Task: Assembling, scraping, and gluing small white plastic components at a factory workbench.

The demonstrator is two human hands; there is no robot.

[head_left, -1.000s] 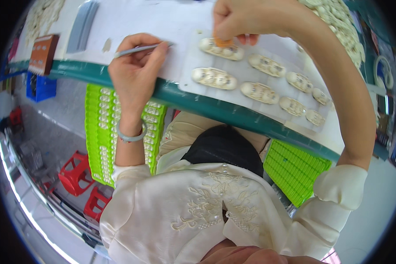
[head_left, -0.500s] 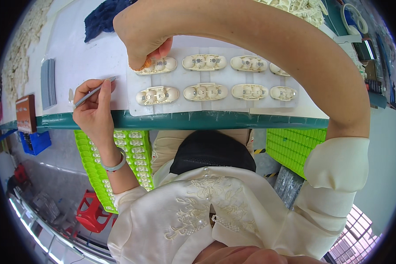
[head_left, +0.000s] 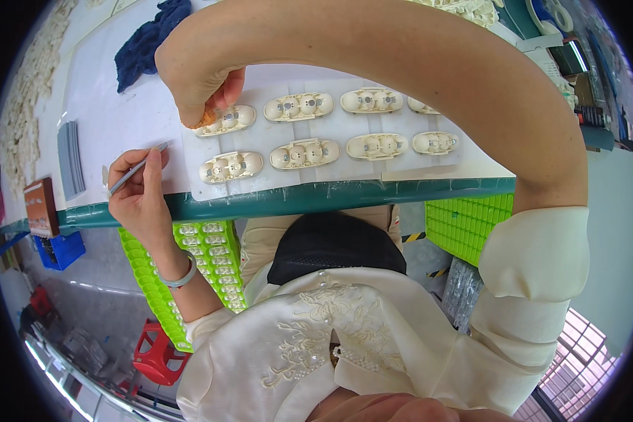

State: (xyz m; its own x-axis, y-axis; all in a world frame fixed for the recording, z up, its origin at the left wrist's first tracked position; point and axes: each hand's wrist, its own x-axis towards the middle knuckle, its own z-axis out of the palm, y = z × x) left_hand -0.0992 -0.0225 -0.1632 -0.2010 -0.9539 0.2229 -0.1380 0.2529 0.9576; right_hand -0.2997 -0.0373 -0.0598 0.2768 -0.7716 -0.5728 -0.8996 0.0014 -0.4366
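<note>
My left hand is closed around a slim grey pen-like stick, close to the table's front edge. My right hand reaches across from the right, fingers bent down at a cream oval plastic part in the far row. Something orange shows at those fingertips; whether they also pinch anything is hidden. Two rows of similar cream parts with rounded domes lie on a pale mat; one in the near row sits closest to my left hand.
A dark blue cloth and a stack of grey strips lie on the table. At its left edge stands a brown box. Green trays hang below the edge, and a red stool stands on the floor.
The table and its parts have shifted left in view. My right hand stays at the far-left part, and my left hand still holds the grey stick.
</note>
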